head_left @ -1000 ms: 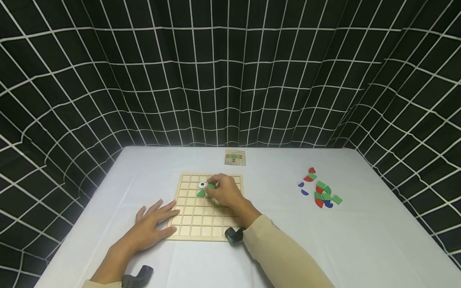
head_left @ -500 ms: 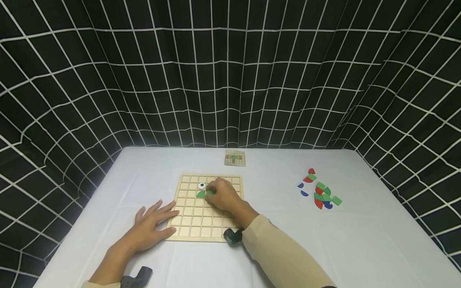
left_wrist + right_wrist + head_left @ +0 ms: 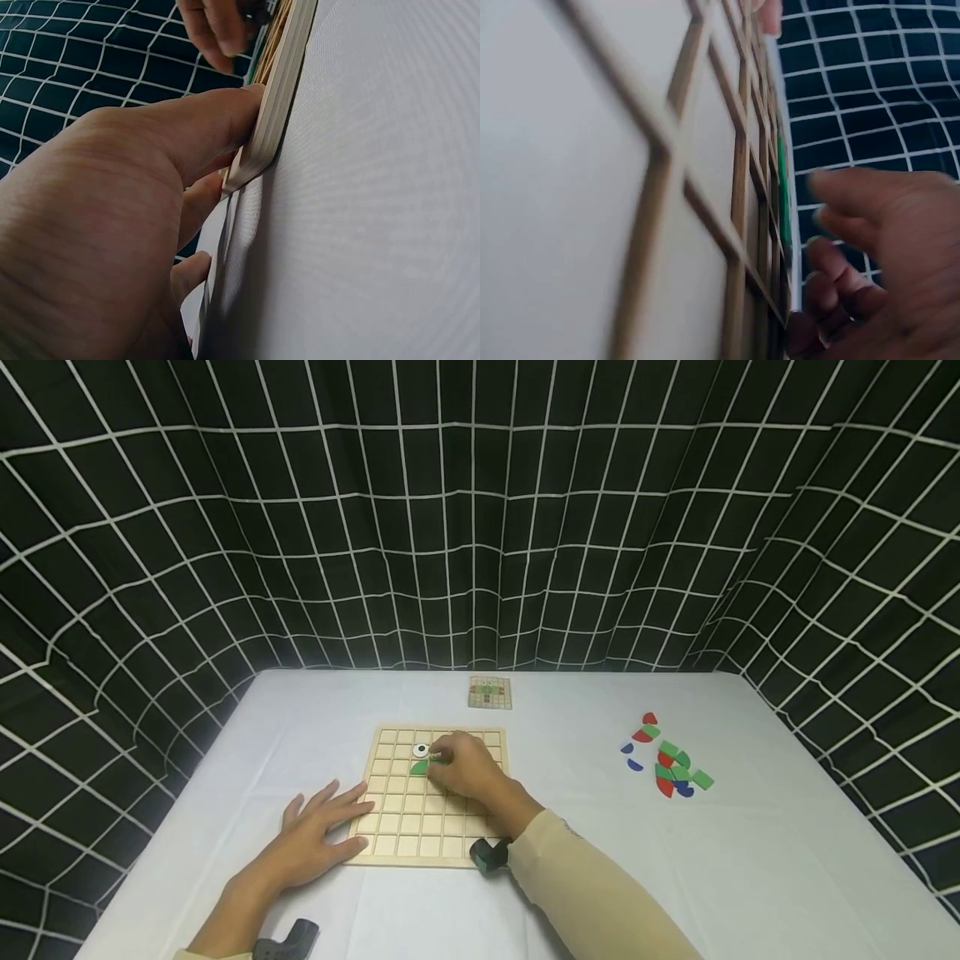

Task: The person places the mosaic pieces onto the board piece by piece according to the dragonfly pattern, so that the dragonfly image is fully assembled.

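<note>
My left hand (image 3: 311, 835) lies with its fingers spread, fingertips on the near left edge of the wooden grid board (image 3: 408, 822). In the left wrist view its thumb (image 3: 225, 112) presses against the board's rim. Over the board's upper middle, my right hand (image 3: 468, 764) pinches a small green piece (image 3: 435, 757) between thumb and forefinger, mostly hidden by the fingers in the head view. Just left of it, a green quarter-round piece (image 3: 419, 767) lies in a square, below a white eye disc (image 3: 421, 750). The right wrist view shows the right fingers (image 3: 847, 187) blurred, close over the board.
Red, green and blue flat pieces (image 3: 680, 773) lie loose on the white table (image 3: 570, 877) to the right. A small picture card (image 3: 490, 692) with a coloured figure on a grid sits behind the board. Dark grid-lined curtain (image 3: 480, 527) surrounds the table.
My right hand has brought the green piece slightly down the board, beside the green quarter-round piece; less of it shows now. The left hand stays on the board's edge.
</note>
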Motion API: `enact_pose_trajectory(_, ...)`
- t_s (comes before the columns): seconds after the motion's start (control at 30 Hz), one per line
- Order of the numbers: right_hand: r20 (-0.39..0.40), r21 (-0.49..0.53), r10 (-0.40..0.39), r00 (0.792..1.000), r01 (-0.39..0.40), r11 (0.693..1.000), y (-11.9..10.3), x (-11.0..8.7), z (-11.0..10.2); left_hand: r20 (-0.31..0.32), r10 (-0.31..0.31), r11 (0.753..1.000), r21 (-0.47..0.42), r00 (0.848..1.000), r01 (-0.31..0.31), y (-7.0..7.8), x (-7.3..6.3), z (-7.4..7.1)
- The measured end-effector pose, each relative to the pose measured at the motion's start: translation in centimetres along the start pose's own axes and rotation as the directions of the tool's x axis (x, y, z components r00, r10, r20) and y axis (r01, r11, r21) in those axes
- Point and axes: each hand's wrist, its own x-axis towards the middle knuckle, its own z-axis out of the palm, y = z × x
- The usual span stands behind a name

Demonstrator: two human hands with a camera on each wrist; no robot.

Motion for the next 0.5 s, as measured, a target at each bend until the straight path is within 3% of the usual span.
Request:
enact_pose_trajectory(0.1, -0.015, 0.049, 0.012, 1.0, -0.011, 0.999, -0.5, -0.2, -1.5, 0.002, 0.002, 1.0, -0.003, 1.0, -0.002, 0.0, 0.0, 0.1)
enact_pose_trajectory(0.27, -0.085, 0.09, -0.036, 0.996, 0.044, 0.995, -1.3, -1.2, -5.4, -0.011, 0.023, 1.0, -0.003, 1.0, -0.023, -0.1, -0.1, 0.1)
enact_pose_trajectory(0.5, -0.223, 0.036, -0.108, 0.969, 0.119, 0.992, -1.1, -4.4, -10.8, -0.023, 0.028, 1.0, -0.005, 0.999, -0.028, -0.2, -0.1, 0.2)
